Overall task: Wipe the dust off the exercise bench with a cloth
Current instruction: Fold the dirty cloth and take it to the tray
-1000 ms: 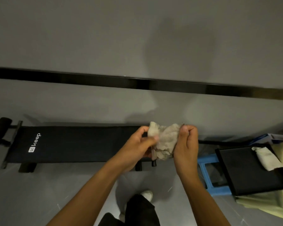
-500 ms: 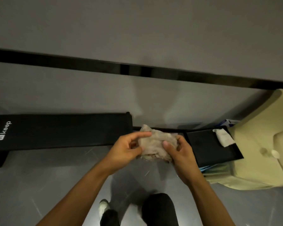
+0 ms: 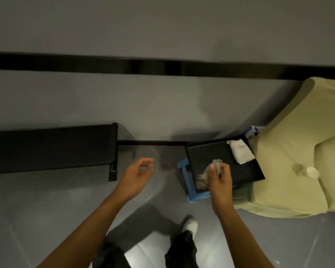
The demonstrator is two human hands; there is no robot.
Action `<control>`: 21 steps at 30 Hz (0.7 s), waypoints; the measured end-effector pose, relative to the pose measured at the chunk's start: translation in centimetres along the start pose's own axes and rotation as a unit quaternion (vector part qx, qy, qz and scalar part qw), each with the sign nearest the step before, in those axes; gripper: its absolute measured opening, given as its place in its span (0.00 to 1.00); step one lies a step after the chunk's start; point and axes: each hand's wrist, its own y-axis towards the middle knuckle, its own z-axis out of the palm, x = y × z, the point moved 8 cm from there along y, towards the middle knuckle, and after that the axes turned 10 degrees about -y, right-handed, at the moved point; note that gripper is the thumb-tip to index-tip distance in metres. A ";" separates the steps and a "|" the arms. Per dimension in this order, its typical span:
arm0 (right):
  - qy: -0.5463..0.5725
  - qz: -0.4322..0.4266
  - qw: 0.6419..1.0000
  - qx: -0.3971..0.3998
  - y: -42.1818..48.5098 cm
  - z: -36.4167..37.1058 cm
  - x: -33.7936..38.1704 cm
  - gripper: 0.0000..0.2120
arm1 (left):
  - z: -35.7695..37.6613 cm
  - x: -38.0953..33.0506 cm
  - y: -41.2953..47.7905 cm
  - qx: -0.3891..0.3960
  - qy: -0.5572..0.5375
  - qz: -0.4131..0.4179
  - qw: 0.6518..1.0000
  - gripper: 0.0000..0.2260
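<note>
Grey wall (image 3: 162, 26) with a black band (image 3: 162, 67); glossy grey floor (image 3: 27, 209); pale yellow seat (image 3: 298, 151), perhaps a sofa, at right.

I see the exercise bench (image 3: 52, 147), left of the black tray (image 3: 205, 153), run off the left edge. Over the tray's near side, the right hand (image 3: 219, 182) covers much of the cloth (image 3: 202, 178). The tray hides most of the blue stool (image 3: 184, 167) beneath it.

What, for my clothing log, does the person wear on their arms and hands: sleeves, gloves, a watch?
Nothing that shows. The left hand and right hand are ungloved, and both forearms are bare down to the frame's lower edge, with no sleeve or cuff in view. No watch, band or ring can be made out, though the picture is slightly blurred.
</note>
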 end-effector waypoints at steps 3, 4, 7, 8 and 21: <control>-0.030 0.066 0.997 0.002 5.0 -3.7 -6.4 0.04 | 7.9 1.5 2.4 0.038 0.052 -0.017 0.998 0.14; -0.040 0.087 0.995 0.001 6.6 -4.4 -8.5 0.03 | 10.3 2.1 3.5 0.047 0.070 -0.018 0.996 0.15; -0.053 0.146 0.988 0.011 10.5 -4.6 -13.7 0.03 | 16.5 4.8 6.5 0.084 0.147 -0.034 0.985 0.16; -0.062 0.158 0.985 0.018 11.9 -4.2 -15.5 0.05 | 18.2 5.8 7.5 0.092 0.167 -0.042 0.981 0.16; -0.516 0.068 0.848 0.101 26.6 0.3 -22.1 0.37 | 21.0 16.2 15.9 0.098 0.272 -0.073 0.954 0.20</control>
